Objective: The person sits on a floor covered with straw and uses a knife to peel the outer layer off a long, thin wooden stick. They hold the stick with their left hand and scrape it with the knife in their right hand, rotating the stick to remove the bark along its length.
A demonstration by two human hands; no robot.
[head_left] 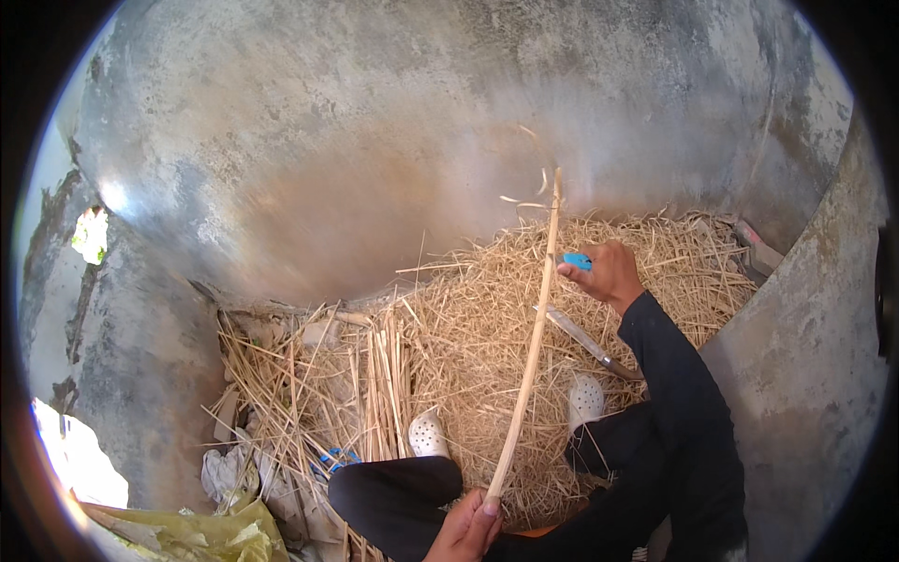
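Observation:
A long, pale strip of wood or bamboo slants up and away from me, its far end near the grey wall. My left hand, at the bottom of the view, is closed round its near end. Higher up, beside the strip, my right hand is closed on a small blue tool, its thumb next to the strip. The tool's working edge is hidden, so its kind is unclear. Several thin curled shavings hang about the strip's far tip. Under my right forearm, a long-bladed knife lies on the shavings.
Heaped shavings cover the floor around my white clogs. Several cut strips lean at the left. A yellowish plastic sheet lies lower left. Grey walls close in ahead and at both sides; a brick-like block sits right.

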